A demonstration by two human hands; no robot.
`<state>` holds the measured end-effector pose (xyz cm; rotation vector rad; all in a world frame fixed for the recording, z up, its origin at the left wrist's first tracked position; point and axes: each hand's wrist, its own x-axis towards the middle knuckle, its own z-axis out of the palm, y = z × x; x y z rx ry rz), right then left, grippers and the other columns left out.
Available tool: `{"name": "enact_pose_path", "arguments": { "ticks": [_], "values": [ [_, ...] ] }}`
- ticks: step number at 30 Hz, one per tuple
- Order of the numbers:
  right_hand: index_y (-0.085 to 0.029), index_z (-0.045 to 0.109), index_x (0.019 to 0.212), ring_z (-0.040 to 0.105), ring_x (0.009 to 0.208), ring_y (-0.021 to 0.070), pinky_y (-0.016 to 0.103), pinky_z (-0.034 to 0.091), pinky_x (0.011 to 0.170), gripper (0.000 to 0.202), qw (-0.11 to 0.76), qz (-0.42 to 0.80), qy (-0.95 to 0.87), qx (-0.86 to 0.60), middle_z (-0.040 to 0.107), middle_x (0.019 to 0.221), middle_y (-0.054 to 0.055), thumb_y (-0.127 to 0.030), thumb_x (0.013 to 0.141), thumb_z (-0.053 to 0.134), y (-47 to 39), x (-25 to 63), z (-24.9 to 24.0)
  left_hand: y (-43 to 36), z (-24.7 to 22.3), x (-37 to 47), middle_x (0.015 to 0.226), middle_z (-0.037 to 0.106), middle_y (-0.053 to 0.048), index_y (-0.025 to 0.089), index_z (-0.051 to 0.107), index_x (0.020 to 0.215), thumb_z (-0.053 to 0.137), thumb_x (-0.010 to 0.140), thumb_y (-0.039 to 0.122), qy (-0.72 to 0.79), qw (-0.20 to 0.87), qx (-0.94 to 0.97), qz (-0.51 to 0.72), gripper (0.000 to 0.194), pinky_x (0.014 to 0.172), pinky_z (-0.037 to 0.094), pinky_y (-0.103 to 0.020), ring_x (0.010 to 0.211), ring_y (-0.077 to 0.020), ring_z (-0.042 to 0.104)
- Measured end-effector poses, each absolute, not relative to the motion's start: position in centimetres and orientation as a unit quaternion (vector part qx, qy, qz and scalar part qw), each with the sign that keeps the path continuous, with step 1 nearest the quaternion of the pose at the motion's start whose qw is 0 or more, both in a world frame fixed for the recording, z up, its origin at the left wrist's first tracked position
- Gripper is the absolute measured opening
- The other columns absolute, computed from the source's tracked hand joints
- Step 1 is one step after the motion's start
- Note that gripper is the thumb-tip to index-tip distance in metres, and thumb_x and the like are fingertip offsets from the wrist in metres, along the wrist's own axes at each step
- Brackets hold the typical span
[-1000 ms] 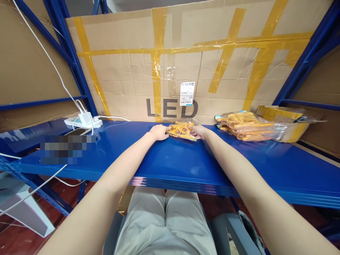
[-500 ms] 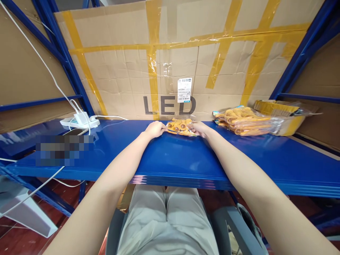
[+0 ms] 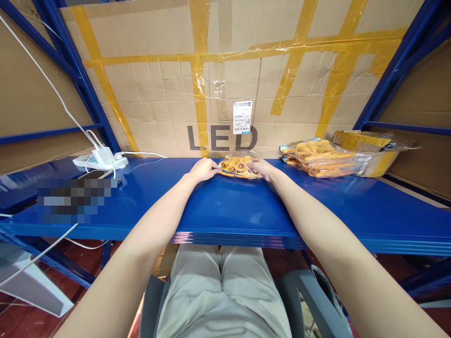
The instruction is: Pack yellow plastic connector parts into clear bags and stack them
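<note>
A clear plastic bag of orange-yellow items (image 3: 235, 165) lies on the blue shelf in front of the carton. Several round brownish ends show through the film, but I cannot make out what the items are. My left hand (image 3: 203, 170) pinches the bag's left edge between thumb and fingers. At the opposite edge, my right hand (image 3: 263, 169) is closed on the bag, its fingertips partly hidden behind the film. Farther right sits a stack of similar bagged orange items (image 3: 317, 157), apart from both hands.
A big taped carton (image 3: 158, 103) marked LED stands along the back. An open small box (image 3: 373, 152) is at the right rear. On the left are a white power strip (image 3: 102, 159) with cables and a blurred-out device (image 3: 75, 195). The blue shelf's front edge (image 3: 232, 238) crosses above my lap.
The view has shifted slightly. The bag's near edge has tipped a little between my hands, and both hands keep their hold at its two sides.
</note>
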<state>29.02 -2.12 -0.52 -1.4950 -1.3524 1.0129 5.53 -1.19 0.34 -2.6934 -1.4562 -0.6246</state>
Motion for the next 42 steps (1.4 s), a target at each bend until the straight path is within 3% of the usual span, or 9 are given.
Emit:
{"name": "enact_pose_path", "arguments": {
  "ticks": [5, 11, 25, 32, 42],
  "values": [
    [-0.017, 0.053, 0.079, 0.041, 0.045, 0.0053, 0.016, 0.029, 0.042, 0.013, 0.438, 0.420, -0.519, -0.602, 0.048, 0.053, -0.007, -0.015, 0.085, 0.064, -2.2, 29.0, -0.6, -0.8, 0.0, 5.4, 0.089, 0.077, -0.005, 0.025, 0.080, 0.087, 0.067, 0.082, 0.031, -0.461, -0.003, -0.859, -0.223, 0.016, 0.073, 0.047, -0.026, 0.080, -0.0203, 0.069],
    [-0.017, 0.051, 0.076, 0.036, 0.045, 0.0044, 0.016, 0.022, 0.042, 0.015, 0.438, 0.421, -0.521, -0.599, 0.042, 0.051, -0.007, -0.013, 0.089, 0.056, -2.3, 29.0, -0.6, -0.6, 0.1, 5.4, 0.088, 0.077, -0.005, 0.025, 0.080, 0.088, 0.067, 0.082, 0.034, -0.461, -0.016, -0.858, -0.224, 0.017, 0.075, 0.048, -0.026, 0.082, -0.0208, 0.069],
    [-0.017, 0.057, 0.084, 0.038, 0.045, 0.0058, 0.017, 0.028, 0.041, 0.016, 0.433, 0.403, -0.536, -0.602, 0.048, 0.052, -0.006, -0.025, 0.080, 0.070, -1.8, 29.4, -0.8, -0.9, 0.2, 5.5, 0.093, 0.077, -0.004, 0.025, 0.080, 0.092, 0.063, 0.083, 0.029, -0.462, 0.004, -0.863, -0.206, 0.019, 0.071, 0.046, -0.026, 0.082, -0.0202, 0.068],
    [-0.017, 0.054, 0.079, 0.039, 0.046, 0.0049, 0.015, 0.028, 0.043, 0.011, 0.430, 0.424, -0.536, -0.591, 0.045, 0.054, -0.007, -0.016, 0.084, 0.064, -1.5, 29.5, -1.0, -1.0, 0.3, 5.4, 0.083, 0.077, -0.005, 0.024, 0.080, 0.090, 0.062, 0.084, 0.028, -0.456, 0.003, -0.868, -0.197, 0.019, 0.068, 0.044, -0.026, 0.073, -0.0187, 0.066],
    [-0.018, 0.052, 0.075, 0.037, 0.045, 0.0051, 0.017, 0.023, 0.040, 0.015, 0.427, 0.406, -0.533, -0.607, 0.045, 0.051, -0.007, -0.015, 0.083, 0.065, -2.9, 28.8, 0.0, -0.5, 0.0, 5.2, 0.089, 0.077, -0.005, 0.023, 0.080, 0.088, 0.066, 0.082, 0.030, -0.455, -0.021, -0.862, -0.222, 0.017, 0.072, 0.047, -0.027, 0.078, -0.0195, 0.068]
  ]
}}
